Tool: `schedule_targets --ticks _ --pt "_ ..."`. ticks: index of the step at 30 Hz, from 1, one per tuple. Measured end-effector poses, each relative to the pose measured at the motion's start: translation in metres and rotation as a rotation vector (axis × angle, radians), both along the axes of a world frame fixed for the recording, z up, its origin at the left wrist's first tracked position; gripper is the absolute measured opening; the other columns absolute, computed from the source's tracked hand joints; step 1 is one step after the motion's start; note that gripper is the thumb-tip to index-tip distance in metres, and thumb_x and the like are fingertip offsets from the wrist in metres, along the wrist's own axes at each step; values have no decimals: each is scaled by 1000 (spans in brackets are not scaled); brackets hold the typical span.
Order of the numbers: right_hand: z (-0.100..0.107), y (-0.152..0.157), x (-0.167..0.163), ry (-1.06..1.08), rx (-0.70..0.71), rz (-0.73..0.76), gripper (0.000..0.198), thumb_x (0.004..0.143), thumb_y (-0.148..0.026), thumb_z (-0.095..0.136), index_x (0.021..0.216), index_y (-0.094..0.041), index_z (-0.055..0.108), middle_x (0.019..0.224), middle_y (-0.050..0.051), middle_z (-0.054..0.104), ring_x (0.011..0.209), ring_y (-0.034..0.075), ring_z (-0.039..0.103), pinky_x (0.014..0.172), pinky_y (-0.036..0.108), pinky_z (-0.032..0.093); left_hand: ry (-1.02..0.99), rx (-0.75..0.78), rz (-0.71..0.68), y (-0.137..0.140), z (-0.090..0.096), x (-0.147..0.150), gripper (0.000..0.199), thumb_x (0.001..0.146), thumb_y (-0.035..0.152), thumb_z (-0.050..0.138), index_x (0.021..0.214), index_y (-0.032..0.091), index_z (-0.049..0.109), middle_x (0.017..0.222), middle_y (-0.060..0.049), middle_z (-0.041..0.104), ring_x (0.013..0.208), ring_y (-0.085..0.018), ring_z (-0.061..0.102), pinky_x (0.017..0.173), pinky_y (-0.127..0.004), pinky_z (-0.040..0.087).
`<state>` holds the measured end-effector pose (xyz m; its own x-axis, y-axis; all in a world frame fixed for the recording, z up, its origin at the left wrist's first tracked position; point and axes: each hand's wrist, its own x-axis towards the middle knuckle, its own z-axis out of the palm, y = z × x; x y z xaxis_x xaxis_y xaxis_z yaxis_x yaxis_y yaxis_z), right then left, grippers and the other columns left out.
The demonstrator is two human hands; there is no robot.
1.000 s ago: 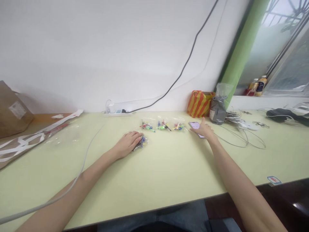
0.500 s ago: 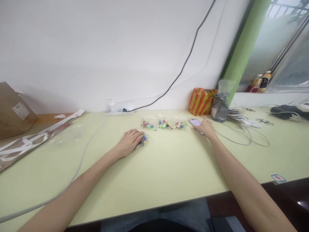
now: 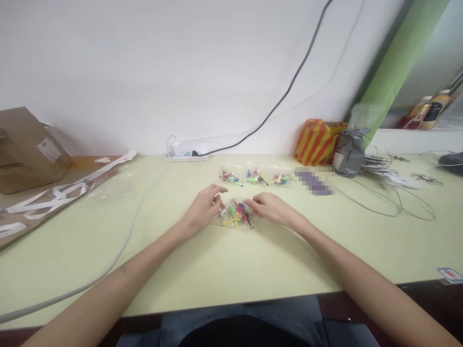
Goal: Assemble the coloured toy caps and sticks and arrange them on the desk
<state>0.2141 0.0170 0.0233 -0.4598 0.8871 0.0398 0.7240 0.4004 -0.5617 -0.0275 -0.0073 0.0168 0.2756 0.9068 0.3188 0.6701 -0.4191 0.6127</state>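
Curls the left hand (image 3: pixel 203 206) at the left end of a clear bag of colourful pieces (image 3: pixel 238 216), near the middle of the desk (image 3: pixel 282 270); cannot tell whether gripping it with the bent fingers. Places the right hand (image 3: pixel 269 207) at the bag's far right corner, with fingers folded in; again cannot tell whether pinching. Has three similar bags (image 3: pixel 256 178) in a row just beyond, and farther right a striped bag (image 3: pixel 315 143) beside a grey bag (image 3: pixel 349 153).
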Motion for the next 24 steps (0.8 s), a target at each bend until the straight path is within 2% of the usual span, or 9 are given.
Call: schedule_targets --ticks 3,5,7,10,14,17,20,22,24 --pt "-8 2 2 102 -35 25 33 91 -45 55 72 -18 58 70 3 64 63 16 54 58 27 34 -33 32 -100 1 -1 1 35 96 21 34 112 19 65 115 -9 62 93 -19 69 79 -33 56" --pt "-11 10 8 104 -28 -17 27 89 -38 55 71 -18 57 69 2 62 63 15 52 58 27 34 105 145 -163 3 -1 -1 33 98 23 37 111 21 68 116 -9 64 109 -23 63 97 -40 51" --pt "-12 16 13 44 4 -76 32 90 -38 52 64 -18 53 62 1 56 59 14 46 57 28 31 262 204 -211 4 -1 -3 34 101 29 39 119 24 67 130 -8 61 127 -26 53 110 -45 42" --pt "-14 18 14 10 40 -79 40 93 -41 47 61 -18 51 58 0 51 57 14 42 56 29 29 401 108 -284 4 -2 -5 44 106 41 32 143 28 53 156 -4 43 145 -25 37 120 -43 31" --pt "-17 17 6 93 44 -35 32 93 -35 48 67 -17 56 69 3 61 65 15 51 61 28 34 468 -73 -325 0 -6 -3 57 107 52 21 158 27 29 163 -2 29 151 -21 26 125 -39 20" --pt "-16 17 5 224 -36 8 20 88 -30 55 75 -16 59 77 4 65 71 15 56 65 26 38 498 -102 -273 0 -10 0 60 106 56 19 160 31 19 166 0 18 154 -22 13 127 -44 12" --pt "-14 17 6 423 -203 70 10 81 -26 62 84 -17 58 76 1 64 68 14 58 61 24 42 509 -84 -210 2 -13 1 61 105 58 18 160 32 17 167 0 13 155 -25 9 126 -51 10" --pt "-14 16 6 543 -340 87 19 76 -24 66 92 -20 55 71 -3 62 58 13 56 53 23 40 512 -47 -183 3 -14 1 61 105 58 20 160 33 19 167 -2 15 155 -26 11 125 -53 12" --pt "-13 15 5 642 -386 52 32 72 -22 69 99 -23 52 70 -5 61 51 12 53 48 22 39 514 -5 -160 4 -13 1 62 104 59 21 160 32 20 166 -2 18 155 -27 12 125 -53 12"
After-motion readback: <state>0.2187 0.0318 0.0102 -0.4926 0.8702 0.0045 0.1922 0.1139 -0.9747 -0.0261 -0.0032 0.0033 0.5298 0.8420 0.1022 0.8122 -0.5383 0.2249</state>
